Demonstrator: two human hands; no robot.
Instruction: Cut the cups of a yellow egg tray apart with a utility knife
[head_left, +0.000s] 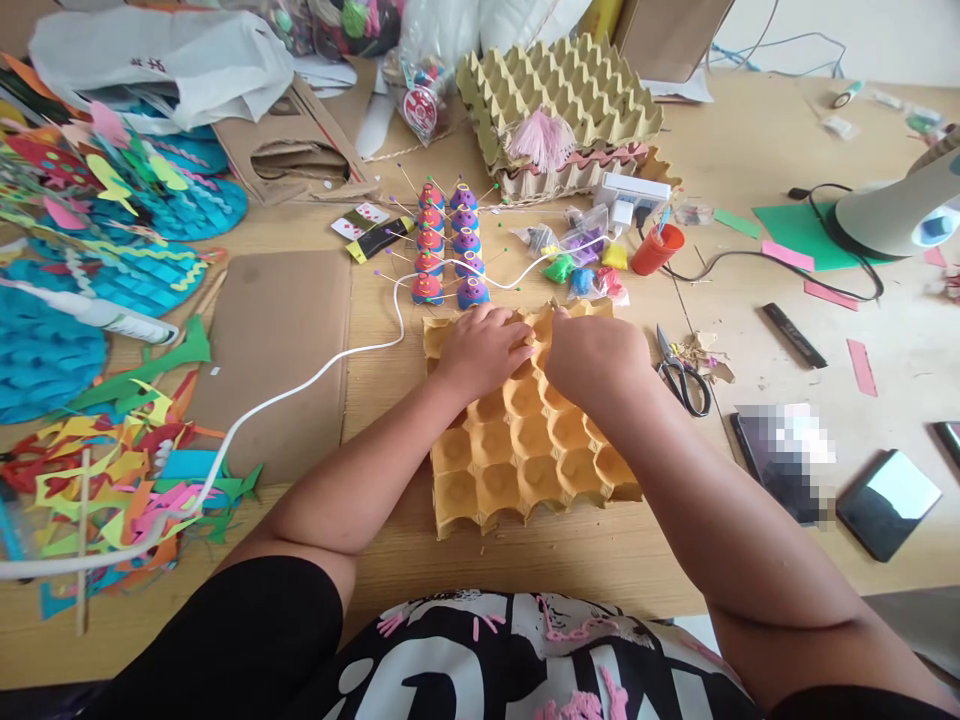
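Egg tray (491, 440), yellow-orange and moulded in rows of rounded cups with ragged rims, lies at the centre of the surface (420, 565). Both hands are at work on its far part: the left hand (484, 350) lies over the cups, fingers spread; the right hand (600, 350) is curled at the far edge. Whether either one pinches the rim, I cannot tell. Thin, brittle-looking pulp would call for light, even pressure. Just beyond stand two rows of domed figures, red (428, 290) and purple-blue (473, 292), bristling with bead-tipped sticks. Metal scissors (684, 385) lie right, flat brown cardboard (274, 350) left.
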